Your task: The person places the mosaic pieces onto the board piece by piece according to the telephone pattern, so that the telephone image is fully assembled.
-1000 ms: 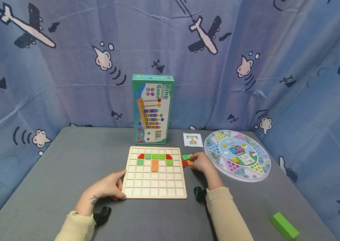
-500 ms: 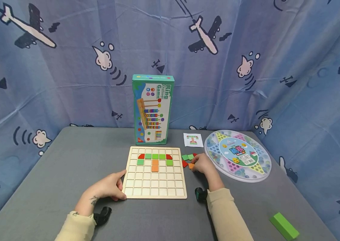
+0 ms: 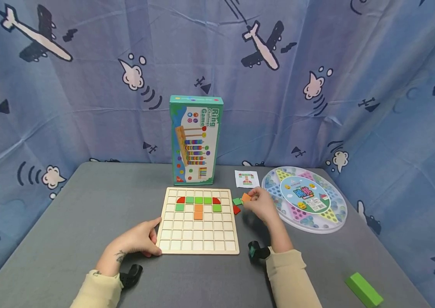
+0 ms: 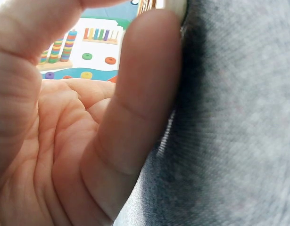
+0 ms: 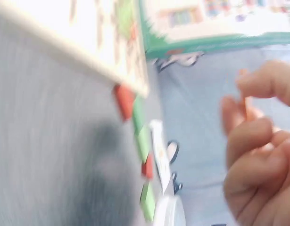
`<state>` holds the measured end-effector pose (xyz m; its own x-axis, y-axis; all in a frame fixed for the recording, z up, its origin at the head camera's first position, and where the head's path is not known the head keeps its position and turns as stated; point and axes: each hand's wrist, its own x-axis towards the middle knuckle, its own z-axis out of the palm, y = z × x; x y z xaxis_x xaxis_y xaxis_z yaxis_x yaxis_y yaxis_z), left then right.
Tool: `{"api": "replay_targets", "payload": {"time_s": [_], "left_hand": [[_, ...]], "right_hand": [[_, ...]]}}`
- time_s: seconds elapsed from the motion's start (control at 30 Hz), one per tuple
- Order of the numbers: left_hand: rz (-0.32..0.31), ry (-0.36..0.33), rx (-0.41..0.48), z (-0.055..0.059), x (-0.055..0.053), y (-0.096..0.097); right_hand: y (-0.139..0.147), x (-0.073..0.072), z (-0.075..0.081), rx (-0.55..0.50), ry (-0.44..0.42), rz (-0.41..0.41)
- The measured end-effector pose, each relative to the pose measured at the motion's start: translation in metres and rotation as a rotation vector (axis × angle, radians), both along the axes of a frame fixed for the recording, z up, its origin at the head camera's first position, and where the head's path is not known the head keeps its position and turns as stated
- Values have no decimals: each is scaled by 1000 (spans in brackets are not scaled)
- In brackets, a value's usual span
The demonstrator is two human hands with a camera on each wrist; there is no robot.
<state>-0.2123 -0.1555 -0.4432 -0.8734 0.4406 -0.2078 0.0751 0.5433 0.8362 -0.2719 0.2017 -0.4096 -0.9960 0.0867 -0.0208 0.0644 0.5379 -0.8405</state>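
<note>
A: Materials and shapes on show?

B: A pale, wood-like board [image 3: 203, 245], square, ridged into a grid of cells. Set flat in its far rows: red quarter-rounds [image 3: 180, 199], smooth green squares [image 3: 198, 199] and two orange squares [image 3: 198, 215] in a column. Beneath, a matte grey tabletop [image 3: 67, 239]; behind, creased blue cloth [image 3: 98, 51] and an upright, glossy box [image 3: 196, 141].

A: And at the fingers?

B: Pinched between thumb and fingertips of the right hand [image 3: 263, 208]: a thin, flat orange tile [image 3: 246, 197], held raised just right of the board, near loose tiles [image 3: 237, 201] in red and green and a printed card [image 3: 247, 179].

A: The left hand [image 3: 136, 238]?

B: Thumb and forefinger spread well apart, touching the board at its left edge and near corner; other fingers mostly hidden.
</note>
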Motion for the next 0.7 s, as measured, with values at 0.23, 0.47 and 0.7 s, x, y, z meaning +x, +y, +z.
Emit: {"api": "replay_targets", "payload": {"time_s": [0.23,0.47,0.7], "left_hand": [[3,-8,-1,-1,-1,0],[2,-7,4,-3,-2,-1],[9,-1,-1,-5,-3,-1]], "right_hand": [[-19,14,15,-541,162,31],[-37,21,16,-742,276,153],[-53,20,9,-728,243,223]]}}
